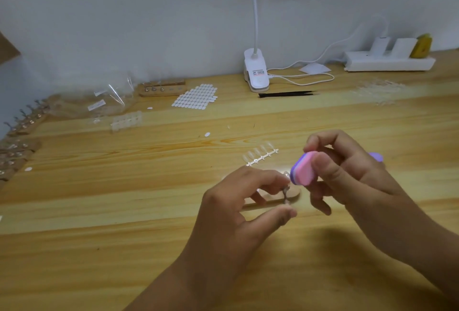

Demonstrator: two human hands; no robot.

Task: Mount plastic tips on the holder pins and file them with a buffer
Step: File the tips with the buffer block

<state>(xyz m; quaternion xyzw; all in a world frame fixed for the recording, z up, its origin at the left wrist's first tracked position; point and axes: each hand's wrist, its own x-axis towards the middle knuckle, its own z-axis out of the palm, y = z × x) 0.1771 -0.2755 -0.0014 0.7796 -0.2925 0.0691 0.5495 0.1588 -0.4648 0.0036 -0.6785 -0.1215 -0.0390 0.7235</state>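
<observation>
Head view, lower centre: left hand point(233, 201) pinches a holder pin point(286, 194) between thumb and fingers; a tip seems mounted on top, but it is blurred. Right hand point(347, 174) grips the pink-purple buffer point(304, 168), its end at that tip, so filing looks under way. Strip of unmounted tips point(260, 156) lies just above on the tabletop point(124, 211); more pins stand in wooden holders point(24, 122) at the left edge. Lamp clip point(257, 72) label is too blurred to read.
</observation>
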